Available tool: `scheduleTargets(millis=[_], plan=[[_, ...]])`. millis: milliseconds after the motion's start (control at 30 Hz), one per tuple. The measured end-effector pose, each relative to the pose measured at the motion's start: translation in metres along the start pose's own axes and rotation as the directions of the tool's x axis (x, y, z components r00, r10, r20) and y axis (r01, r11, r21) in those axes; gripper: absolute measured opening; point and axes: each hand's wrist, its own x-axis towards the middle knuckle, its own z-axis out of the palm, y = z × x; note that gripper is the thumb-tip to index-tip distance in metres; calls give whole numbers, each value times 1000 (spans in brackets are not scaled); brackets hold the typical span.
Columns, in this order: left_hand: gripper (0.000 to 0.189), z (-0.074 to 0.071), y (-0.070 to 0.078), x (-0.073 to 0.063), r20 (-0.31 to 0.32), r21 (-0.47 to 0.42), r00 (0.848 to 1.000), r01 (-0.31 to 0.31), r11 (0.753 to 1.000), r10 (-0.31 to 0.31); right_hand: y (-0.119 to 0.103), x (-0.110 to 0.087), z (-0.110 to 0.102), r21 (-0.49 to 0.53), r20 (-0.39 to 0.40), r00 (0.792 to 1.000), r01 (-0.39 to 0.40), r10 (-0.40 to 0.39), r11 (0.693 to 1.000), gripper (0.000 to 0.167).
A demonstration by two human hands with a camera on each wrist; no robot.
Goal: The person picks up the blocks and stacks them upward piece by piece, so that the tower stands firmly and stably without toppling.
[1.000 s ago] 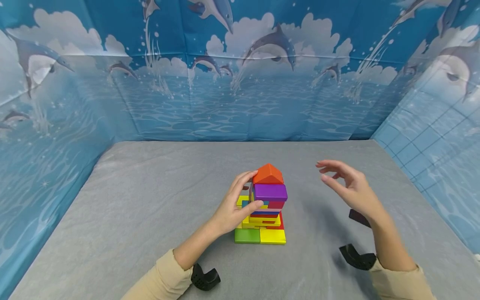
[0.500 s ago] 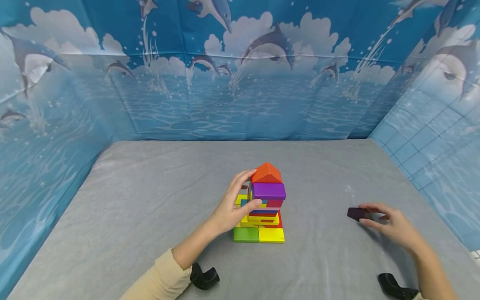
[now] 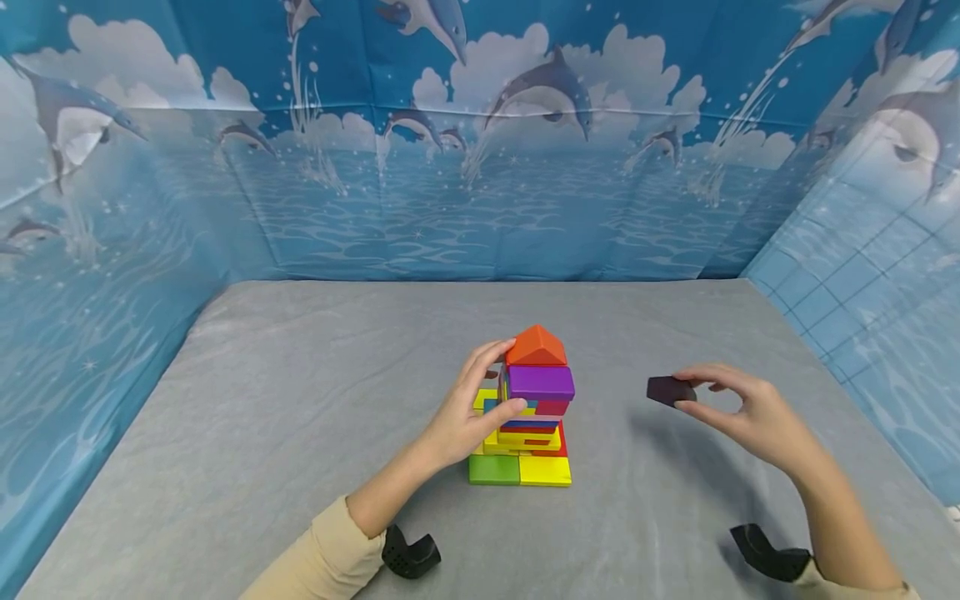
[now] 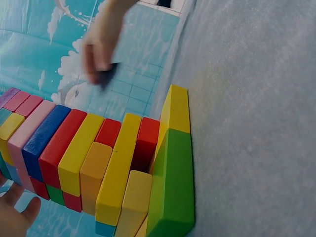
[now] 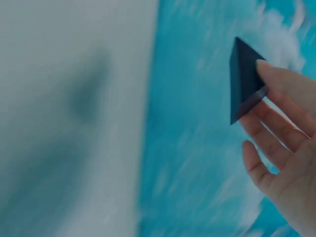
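Note:
A tower of coloured wooden blocks [image 3: 544, 410] stands upright, with green and yellow blocks at its foot. Its upper part has a purple block [image 3: 541, 384] topped by an orange triangular block [image 3: 537, 347]. My left hand [image 3: 468, 417] curves loosely along the tower's left side, index fingertip at the orange block and thumb across the front. Off to the right, my right hand [image 3: 761, 421] pinches a dark triangular block [image 3: 670, 390] between thumb and fingers, raised above the table. In the right wrist view this block [image 5: 243, 81] shows a pointed, wedge-like outline.
Grey cloth [image 3: 337, 358] covers the table. A blue curtain printed with dolphins [image 3: 480, 192] hangs behind and along both sides. Each wrist carries a black curved mount, one on the left [image 3: 410, 554] and one on the right [image 3: 770, 553].
My right hand went down to the right, took the dark triangular block from the table and lifted it back toward the tower. The left hand and tower stayed in place.

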Motion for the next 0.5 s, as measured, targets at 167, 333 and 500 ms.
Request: scheduleTargets(millis=[167,333,500], plan=[[63,0,1,0,5,-7,1000,4,1000,-4,-54,32,4,127,-53,975,220,-215,967,51],[65,0,0,0,7,-20,1000,0,1000,1,-88,54,13,240,-71,918,396,-391,887,52],[64,0,-1,0,2,-9,1000,-7,1000,7,-109,66,24,240,-13,904,419,-428,876,48]])
